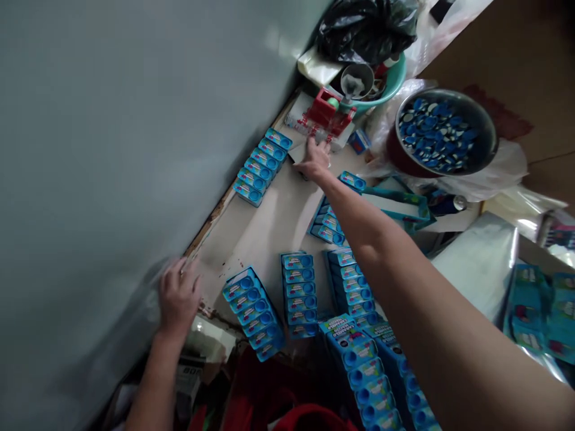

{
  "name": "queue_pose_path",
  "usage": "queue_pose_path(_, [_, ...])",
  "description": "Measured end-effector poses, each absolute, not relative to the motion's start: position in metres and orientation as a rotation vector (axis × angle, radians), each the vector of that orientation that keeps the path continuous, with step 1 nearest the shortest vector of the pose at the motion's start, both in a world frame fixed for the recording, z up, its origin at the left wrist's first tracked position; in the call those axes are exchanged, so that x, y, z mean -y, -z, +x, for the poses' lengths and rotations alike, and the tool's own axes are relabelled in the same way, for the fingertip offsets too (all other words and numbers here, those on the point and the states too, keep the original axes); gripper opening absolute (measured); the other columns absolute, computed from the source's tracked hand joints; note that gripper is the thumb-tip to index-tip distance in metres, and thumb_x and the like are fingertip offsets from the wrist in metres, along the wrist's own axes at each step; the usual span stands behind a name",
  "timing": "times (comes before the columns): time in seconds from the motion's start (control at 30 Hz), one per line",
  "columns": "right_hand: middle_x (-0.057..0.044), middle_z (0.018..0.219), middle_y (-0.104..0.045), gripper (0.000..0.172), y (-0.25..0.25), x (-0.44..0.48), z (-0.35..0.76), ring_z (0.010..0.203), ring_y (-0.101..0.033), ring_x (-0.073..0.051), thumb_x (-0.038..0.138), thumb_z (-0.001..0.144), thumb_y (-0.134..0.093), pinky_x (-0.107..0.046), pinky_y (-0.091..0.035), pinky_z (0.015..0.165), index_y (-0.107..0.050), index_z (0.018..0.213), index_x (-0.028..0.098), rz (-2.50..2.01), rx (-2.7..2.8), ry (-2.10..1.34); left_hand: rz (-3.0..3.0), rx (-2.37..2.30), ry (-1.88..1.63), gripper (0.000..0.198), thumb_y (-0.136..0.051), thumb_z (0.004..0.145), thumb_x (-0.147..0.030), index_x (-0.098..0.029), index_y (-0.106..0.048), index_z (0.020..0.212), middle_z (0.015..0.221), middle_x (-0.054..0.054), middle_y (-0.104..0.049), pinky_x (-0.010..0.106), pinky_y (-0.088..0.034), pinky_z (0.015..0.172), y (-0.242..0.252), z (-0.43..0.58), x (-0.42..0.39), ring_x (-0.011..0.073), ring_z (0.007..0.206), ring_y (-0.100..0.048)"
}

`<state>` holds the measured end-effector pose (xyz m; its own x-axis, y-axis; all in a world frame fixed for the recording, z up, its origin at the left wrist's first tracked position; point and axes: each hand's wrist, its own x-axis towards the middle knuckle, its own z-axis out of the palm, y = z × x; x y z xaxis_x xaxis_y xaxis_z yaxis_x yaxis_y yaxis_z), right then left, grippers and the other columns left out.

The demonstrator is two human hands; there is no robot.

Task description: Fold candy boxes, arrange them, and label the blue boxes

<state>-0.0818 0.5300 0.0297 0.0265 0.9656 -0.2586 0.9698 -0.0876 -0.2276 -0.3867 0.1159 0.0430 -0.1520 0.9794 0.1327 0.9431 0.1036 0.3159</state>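
Observation:
My right hand [315,159] is stretched far across the pale table [269,227], fingers curled at the base of a red tape dispenser [327,111]; whether it grips anything is unclear. My left hand [178,296] lies against the grey wall at the table's near left edge, fingers spread, a little blurred. Rows of small blue boxes stand on the table: one row [263,164] by the wall, one [254,312] near my left hand, and more [297,293] under my right forearm.
A metal bowl [487,129] full of blue and white round caps sits at the back right. A teal basin [398,81] with a cup and a black plastic bag [366,27] lies behind the dispenser. Silver foil bags [480,260] and blue packets [539,314] are on the right.

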Motion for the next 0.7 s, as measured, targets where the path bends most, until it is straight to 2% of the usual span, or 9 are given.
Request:
queue_pose_path(0.1, [-0.022,0.157,-0.037,0.105,-0.025,-0.541,-0.07,0.145,-0.033,-0.042,0.034,0.066,-0.093,-0.055,-0.04,0.115,-0.039,0.155,0.019,2.103,-2.207,0.49,1.89,-2.349,-0.495,0.036,-0.062,0.098,-0.026,-0.02,-0.069,0.132,0.131,0.018,-0.067,0.053,-0.046,0.115,-0.04,-0.395,-0.071,0.0336,0.129,-0.061])
queue_pose_path(0.17, [-0.02,0.159,-0.036,0.108,-0.024,-0.547,-0.059,0.146,-0.036,-0.04,0.034,0.067,-0.092,-0.053,-0.04,0.116,-0.037,0.159,0.02,2.031,-2.238,0.525,1.833,-2.353,-0.509,0.033,-0.062,0.098,-0.028,-0.02,-0.07,0.129,0.129,0.017,-0.069,0.053,-0.047,0.114,-0.04,-0.394,-0.059,0.033,0.127,-0.062])
queue_pose_path(0.33, [-0.027,0.158,-0.039,0.09,-0.027,-0.549,-0.039,0.148,-0.041,-0.033,0.038,0.085,-0.078,-0.045,-0.038,0.117,-0.036,0.158,0.005,2.016,-2.251,0.653,1.677,-2.312,-0.561,0.03,-0.063,0.096,-0.028,-0.025,-0.072,0.124,0.129,0.015,-0.069,0.054,-0.046,0.117,-0.048,-0.372,-0.068,0.033,0.13,-0.062])
queue_pose_path(0.43, [-0.024,0.161,-0.039,0.088,-0.037,-0.534,-0.04,0.148,-0.042,-0.035,0.041,0.086,-0.081,-0.051,-0.041,0.116,-0.039,0.158,0.014,2.09,-2.253,0.592,1.531,-2.325,-0.552,0.032,-0.064,0.095,-0.027,-0.022,-0.072,0.125,0.132,0.017,-0.068,0.054,-0.042,0.122,-0.052,-0.356,-0.076,0.033,0.134,-0.059])
queue_pose_path(0.5, [-0.019,0.161,-0.042,0.075,-0.05,-0.512,-0.043,0.146,-0.043,-0.033,0.045,0.092,-0.075,-0.053,-0.04,0.117,-0.044,0.155,0.018,2.043,-2.383,0.586,1.388,-2.362,-0.572,0.035,-0.064,0.094,-0.027,-0.02,-0.071,0.127,0.132,0.018,-0.067,0.053,-0.041,0.123,-0.051,-0.35,-0.078,0.0323,0.134,-0.059])
queue_pose_path(0.63, [-0.018,0.148,-0.053,0.058,-0.084,-0.445,-0.036,0.137,-0.05,-0.027,0.038,0.094,-0.073,-0.047,-0.038,0.118,-0.058,0.144,0.011,1.712,-2.638,0.71,1.096,-2.35,-0.702,0.039,-0.066,0.092,-0.034,-0.017,-0.069,0.127,0.128,0.017,-0.069,0.049,-0.048,0.116,-0.044,-0.342,-0.069,0.0297,0.126,-0.063])
queue_pose_path(0.7, [-0.017,0.147,-0.055,0.055,-0.102,-0.41,-0.022,0.135,-0.051,-0.029,0.035,0.092,-0.077,-0.049,-0.04,0.117,-0.062,0.14,0.014,1.592,-2.609,0.748,0.926,-2.265,-0.845,0.046,-0.067,0.092,-0.04,-0.016,-0.065,0.13,0.128,0.017,-0.069,0.046,-0.054,0.11,-0.039,-0.335,-0.06,0.0281,0.122,-0.066])
